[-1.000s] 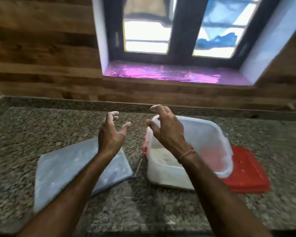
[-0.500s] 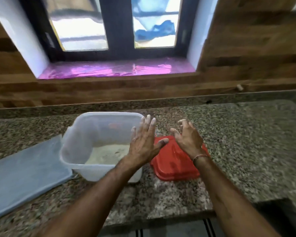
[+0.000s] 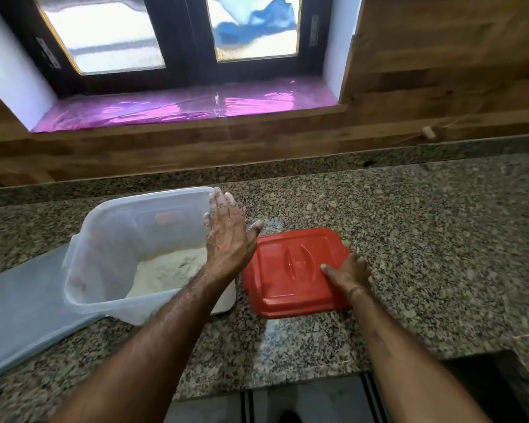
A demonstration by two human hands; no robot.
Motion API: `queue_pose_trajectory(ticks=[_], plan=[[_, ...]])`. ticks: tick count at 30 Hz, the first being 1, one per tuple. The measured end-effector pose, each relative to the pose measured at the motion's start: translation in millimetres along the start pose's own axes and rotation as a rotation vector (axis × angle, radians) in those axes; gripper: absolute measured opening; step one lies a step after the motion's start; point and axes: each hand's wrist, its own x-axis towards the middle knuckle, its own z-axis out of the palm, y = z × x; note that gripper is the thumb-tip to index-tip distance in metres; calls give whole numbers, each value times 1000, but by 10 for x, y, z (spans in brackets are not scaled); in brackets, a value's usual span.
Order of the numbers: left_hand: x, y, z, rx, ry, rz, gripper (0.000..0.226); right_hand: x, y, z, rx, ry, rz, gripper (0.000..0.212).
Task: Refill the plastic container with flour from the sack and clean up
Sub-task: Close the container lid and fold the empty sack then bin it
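Head view, left to right: a flat grey-blue sheet or emptied sack (image 3: 28, 303) lies on the granite counter (image 3: 425, 254), well to the left of the left hand (image 3: 228, 239); I cannot tell which it is. Just left of that hand stands the clear plastic container (image 3: 104, 239), lid off, with flour (image 3: 168, 270) heaped in its bottom. The left hand hovers flat and open over the container's right wall, fingers spread, holding nothing, with pale dust on the fingertips. Between the two hands the red lid (image 3: 287, 270) lies flat on the counter, just beside the container. The right hand (image 3: 347, 271) rests on the lid's right edge, thumb on top; its fingers drop behind the rim, so whether it grips the lid or only touches it cannot be told.

Judging ahead, lifting the lid one-handed by an edge could let it tip and slip, and the left forearm crossing the container's near rim could knock it and spill flour. How full the container is stays unclear through the cloudy walls, and the sheet is cut off at the left.
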Motion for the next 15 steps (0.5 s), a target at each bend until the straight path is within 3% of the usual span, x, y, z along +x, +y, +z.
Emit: queue_pose_trajectory(ticks=[5, 8, 12, 15], plan=[[41, 10, -3, 14, 2, -25, 94, 170, -26, 141, 195, -54, 81, 71], [71, -3, 4, 25, 6, -30, 95, 382, 121, 188, 501, -115, 91, 95], [89, -15, 29, 27, 16, -32, 97, 83, -33, -89, 782, -145, 37, 70], [96, -19, 33, 41, 14, -32, 101, 19, -100, -322, 851, -108, -57, 72]])
